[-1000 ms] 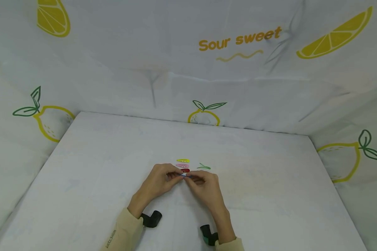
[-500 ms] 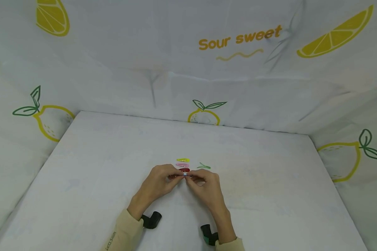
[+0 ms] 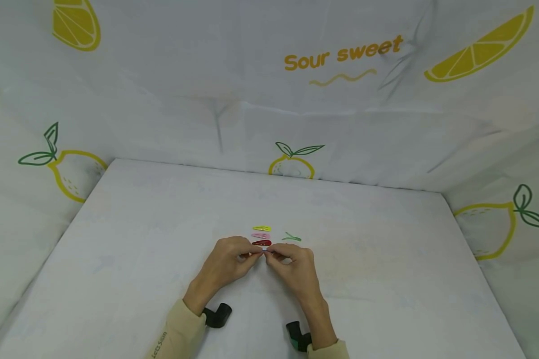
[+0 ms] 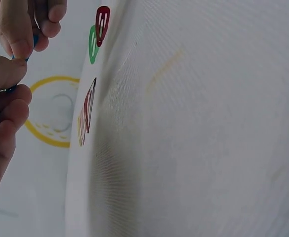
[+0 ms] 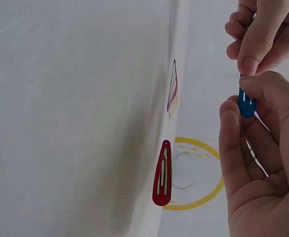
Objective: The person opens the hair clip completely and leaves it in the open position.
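Observation:
Both hands pinch a small blue snap hair clip (image 5: 247, 103) between thumb and fingers, close over the table. My left hand (image 3: 230, 257) grips its left end, and my right hand (image 3: 295, 267) grips the other end, fingertips nearly meeting. Much of the clip is hidden by the fingers. Just beyond the hands, a red hair clip (image 3: 261, 243), a pink one (image 3: 261, 236) and a yellow one (image 3: 262, 229) lie in a row. To their right lies a green hair clip (image 3: 292, 237), spread in a V. Another red hair clip (image 5: 162, 173) shows in the right wrist view, overlapping green.
The white table (image 3: 161, 209) stretches to both sides of the hands. Behind it hangs a white lemon-print cloth (image 3: 184, 75). A black wrist device (image 3: 217, 315) sits at the left wrist, another black device (image 3: 298, 336) at the right.
My left hand has shifted slightly toward me, baring more of the red clip in the row. Less of the blue clip shows between the fingertips. The clips on the table stay put.

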`<state>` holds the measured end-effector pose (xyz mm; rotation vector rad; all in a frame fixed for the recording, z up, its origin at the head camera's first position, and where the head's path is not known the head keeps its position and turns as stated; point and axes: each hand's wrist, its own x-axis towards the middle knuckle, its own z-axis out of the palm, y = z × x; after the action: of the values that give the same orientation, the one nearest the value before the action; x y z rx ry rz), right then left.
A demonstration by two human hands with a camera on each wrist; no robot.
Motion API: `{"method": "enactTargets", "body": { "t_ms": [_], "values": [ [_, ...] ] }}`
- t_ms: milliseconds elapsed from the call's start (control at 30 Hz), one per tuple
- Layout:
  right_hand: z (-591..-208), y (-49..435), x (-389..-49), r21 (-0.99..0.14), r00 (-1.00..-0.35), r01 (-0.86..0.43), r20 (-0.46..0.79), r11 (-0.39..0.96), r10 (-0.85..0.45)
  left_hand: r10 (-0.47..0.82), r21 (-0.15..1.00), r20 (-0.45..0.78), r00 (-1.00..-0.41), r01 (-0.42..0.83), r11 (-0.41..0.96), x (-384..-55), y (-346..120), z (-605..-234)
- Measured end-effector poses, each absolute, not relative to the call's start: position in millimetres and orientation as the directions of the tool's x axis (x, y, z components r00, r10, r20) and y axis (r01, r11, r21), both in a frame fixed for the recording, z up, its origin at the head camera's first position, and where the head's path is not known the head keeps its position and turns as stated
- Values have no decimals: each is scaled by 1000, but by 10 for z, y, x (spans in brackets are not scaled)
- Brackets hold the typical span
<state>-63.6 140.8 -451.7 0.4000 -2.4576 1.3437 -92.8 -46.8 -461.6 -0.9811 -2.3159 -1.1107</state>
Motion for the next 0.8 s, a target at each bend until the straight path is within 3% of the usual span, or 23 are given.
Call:
{"method": "enactTargets", "body": {
  "t_ms": [800],
  "values": [
    [-4521,1341,-628,-749,-920,-339,390,570,-35,393,487,647,-654,750,447,-931,-439,-4644]
  ]
}}
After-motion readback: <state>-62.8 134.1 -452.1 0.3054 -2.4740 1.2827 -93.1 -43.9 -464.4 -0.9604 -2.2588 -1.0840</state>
